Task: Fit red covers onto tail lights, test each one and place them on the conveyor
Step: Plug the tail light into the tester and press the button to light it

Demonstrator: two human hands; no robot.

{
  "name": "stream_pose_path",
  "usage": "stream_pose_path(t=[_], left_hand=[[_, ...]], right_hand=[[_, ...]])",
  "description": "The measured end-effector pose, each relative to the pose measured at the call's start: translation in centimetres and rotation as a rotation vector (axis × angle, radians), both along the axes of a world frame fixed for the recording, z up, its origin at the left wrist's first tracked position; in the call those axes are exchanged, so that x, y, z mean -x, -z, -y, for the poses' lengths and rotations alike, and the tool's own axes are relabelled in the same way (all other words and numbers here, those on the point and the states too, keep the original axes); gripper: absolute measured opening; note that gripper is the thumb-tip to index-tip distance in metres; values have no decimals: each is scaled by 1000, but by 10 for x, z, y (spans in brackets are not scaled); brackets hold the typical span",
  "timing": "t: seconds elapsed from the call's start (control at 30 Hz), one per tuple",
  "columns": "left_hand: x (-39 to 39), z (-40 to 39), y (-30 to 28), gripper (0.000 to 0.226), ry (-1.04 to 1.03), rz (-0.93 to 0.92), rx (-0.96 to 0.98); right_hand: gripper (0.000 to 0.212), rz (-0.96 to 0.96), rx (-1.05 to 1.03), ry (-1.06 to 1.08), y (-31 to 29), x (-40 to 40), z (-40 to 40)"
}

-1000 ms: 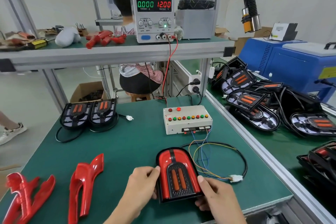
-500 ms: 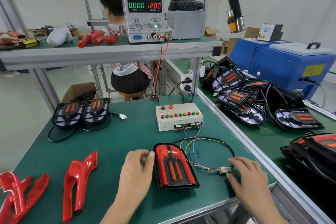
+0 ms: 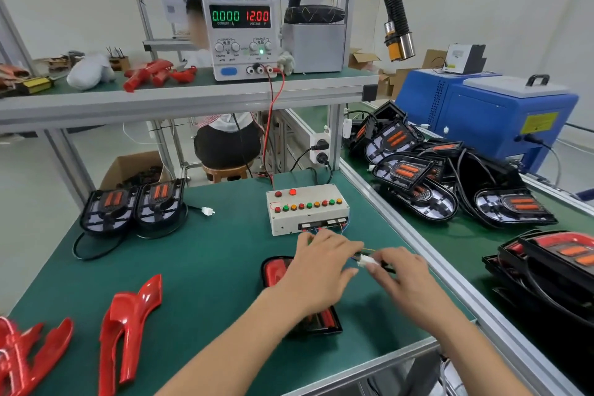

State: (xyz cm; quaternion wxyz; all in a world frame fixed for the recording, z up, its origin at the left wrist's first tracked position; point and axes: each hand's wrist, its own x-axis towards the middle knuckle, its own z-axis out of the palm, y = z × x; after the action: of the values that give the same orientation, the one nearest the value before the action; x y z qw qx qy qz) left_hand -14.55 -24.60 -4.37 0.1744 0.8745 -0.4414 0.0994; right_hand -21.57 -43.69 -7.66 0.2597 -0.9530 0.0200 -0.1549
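The right hand (image 3: 405, 273) pinches a small white plastic connector (image 3: 367, 261) by its fingertips; the left hand (image 3: 321, 270), fingers loosely curled, meets it from the other side, its grip apparently on the thin coloured wires (image 3: 366, 250). Beneath the left wrist lies the glossy red-covered tail light (image 3: 276, 272), flat on the green mat (image 3: 209, 267).

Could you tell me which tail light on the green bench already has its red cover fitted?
The tail light under the left hand; the pair at back left shows bare reflectors.
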Motion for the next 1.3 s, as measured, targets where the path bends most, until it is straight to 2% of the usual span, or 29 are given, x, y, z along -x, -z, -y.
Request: stream_pose_path(t=[0.1, 0.2, 0.3, 0.4, 0.53, 0.63, 0.8, 0.9, 1.03, 1.1, 1.2, 1.3], left_hand=[[-16, 6, -7, 33, 70, 25, -36], [-28, 6, -13, 26, 135, 58, -46], [-35, 3, -16, 23, 209, 177, -86], [-40, 1, -13, 20, 281, 318, -112], [-45, 3, -4, 10, 363, 426, -140], [-48, 6, 0, 14, 444, 415, -82], [-48, 8, -5, 29, 533, 240, 60], [-48, 9, -7, 22, 558, 189, 85], [-49, 8, -7, 23, 552, 111, 112], [-50, 12, -8, 20, 539, 130, 91], [-58, 16, -5, 17, 370, 160, 26], [-63, 17, 3, 25, 212, 197, -102]], right_hand=[[38, -10, 4, -27, -12, -6, -4], [27, -14, 13, -37, -18, -9, -5], [34, -15, 40, -34, -17, -11, -3], [44, 1, -33, -57, -18, -9, -3], [36, -26, -138, -115, -22, -7, -1], [33, -42, -223, -125, -24, -6, 0], [41, -14, -432, -125, -22, -5, -1], [45, -21, -551, -141, -21, -3, 1], [38, -22, -660, -142, -20, 1, 3], [34, -16, -692, -117, -21, 4, 4], [38, 13, -692, -24, -20, 11, 8], [38, 87, -599, 43, -16, 24, 11]])
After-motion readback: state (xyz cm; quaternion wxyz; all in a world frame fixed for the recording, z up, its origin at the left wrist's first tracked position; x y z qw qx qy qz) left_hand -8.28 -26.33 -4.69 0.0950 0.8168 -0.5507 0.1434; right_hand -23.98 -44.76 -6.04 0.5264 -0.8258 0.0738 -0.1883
